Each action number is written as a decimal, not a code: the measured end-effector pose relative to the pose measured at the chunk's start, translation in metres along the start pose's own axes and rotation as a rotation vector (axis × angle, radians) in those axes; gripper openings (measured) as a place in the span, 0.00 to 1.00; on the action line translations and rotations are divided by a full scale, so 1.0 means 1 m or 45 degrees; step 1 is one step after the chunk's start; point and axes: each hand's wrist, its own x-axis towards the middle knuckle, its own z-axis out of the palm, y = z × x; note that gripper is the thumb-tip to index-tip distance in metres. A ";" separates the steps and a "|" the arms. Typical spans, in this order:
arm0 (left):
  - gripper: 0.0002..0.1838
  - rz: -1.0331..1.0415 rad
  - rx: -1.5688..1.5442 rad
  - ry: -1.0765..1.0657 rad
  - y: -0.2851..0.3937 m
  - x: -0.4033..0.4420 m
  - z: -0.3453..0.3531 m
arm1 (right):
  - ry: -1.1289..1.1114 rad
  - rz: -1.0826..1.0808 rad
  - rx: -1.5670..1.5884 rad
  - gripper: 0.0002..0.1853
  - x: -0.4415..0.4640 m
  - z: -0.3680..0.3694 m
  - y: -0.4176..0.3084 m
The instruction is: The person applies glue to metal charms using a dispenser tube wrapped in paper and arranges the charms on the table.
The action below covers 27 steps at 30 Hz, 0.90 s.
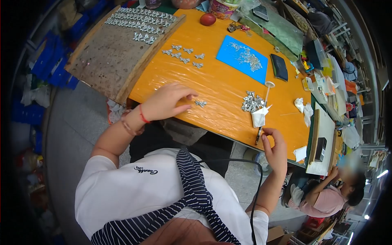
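My left hand (173,100) is over the near edge of the orange table, thumb and fingers apart and nothing visible between them. Just right of its fingertips lies a small silver bow-shaped piece (200,103). My right hand (275,148) is at the table's front edge, thumb and forefinger parted. Beside those fingertips is the dark lower end of a thin stick tool (258,134), which has a pale round head (270,84) and white tissue (259,117) around its middle. A pile of silver pieces (252,101) sits by the tissue. Several more bow-shaped pieces (184,60) lie farther back.
A wooden board (110,55) at the left carries rows of silver pieces. A blue mat (228,57) holds tiny shiny bits. Beyond are a dark pouch (279,67), a red round fruit (208,19) and a phone (260,12). A person in pink (324,202) sits at the right.
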 end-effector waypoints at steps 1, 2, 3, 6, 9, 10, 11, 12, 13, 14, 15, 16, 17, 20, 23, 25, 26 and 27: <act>0.16 0.027 0.142 0.074 -0.002 0.004 0.007 | 0.067 0.003 -0.061 0.10 0.003 -0.001 0.004; 0.19 0.066 0.283 0.151 -0.006 0.009 0.014 | 0.144 0.007 -0.130 0.10 0.007 -0.003 0.009; 0.23 0.046 0.257 0.133 -0.011 0.012 0.021 | 0.196 0.007 -0.226 0.10 0.012 -0.006 0.019; 0.24 0.050 0.214 0.237 -0.010 0.018 0.035 | 0.308 -0.053 -0.450 0.12 0.023 -0.012 0.045; 0.26 0.003 0.174 0.147 -0.005 0.023 0.038 | 0.240 -0.201 -0.619 0.14 0.032 -0.012 0.053; 0.26 0.009 0.166 0.140 -0.005 0.025 0.040 | 0.239 -0.191 -0.624 0.14 0.035 -0.011 0.053; 0.26 0.028 0.219 0.143 -0.006 0.027 0.043 | 0.200 -0.280 -0.650 0.15 0.039 -0.009 0.052; 0.26 0.049 0.276 0.146 -0.006 0.029 0.044 | 0.165 -0.372 -0.675 0.17 0.042 -0.008 0.052; 0.26 0.057 0.277 0.145 -0.007 0.030 0.046 | 0.130 -0.430 -0.711 0.18 0.045 -0.007 0.055; 0.26 0.090 0.349 0.141 -0.008 0.030 0.047 | 0.136 -0.426 -0.713 0.18 0.047 -0.007 0.055; 0.26 0.122 0.419 0.137 -0.008 0.030 0.048 | 0.084 -0.486 -0.733 0.18 0.049 -0.006 0.054; 0.26 0.130 0.418 0.134 -0.007 0.031 0.047 | 0.033 -0.545 -0.755 0.19 0.051 -0.007 0.053; 0.26 0.131 0.386 0.164 -0.006 0.031 0.045 | -0.004 -0.520 -0.781 0.18 0.052 -0.009 0.050; 0.24 0.068 0.192 0.192 -0.002 0.029 0.040 | 0.097 -0.353 -0.729 0.15 0.051 -0.024 0.050; 0.23 -0.035 -0.075 0.239 0.002 0.026 0.040 | 0.232 -0.027 -0.256 0.14 0.041 -0.030 0.047; 0.23 -0.061 -0.181 0.280 0.002 0.024 0.042 | 0.256 0.066 -0.164 0.15 0.035 -0.017 0.042; 0.23 -0.073 -0.244 0.303 0.000 0.024 0.046 | 0.271 0.159 -0.072 0.17 0.032 -0.008 0.040; 0.22 -0.086 -0.309 0.323 -0.001 0.024 0.049 | 0.309 0.188 -0.255 0.22 0.031 0.001 0.043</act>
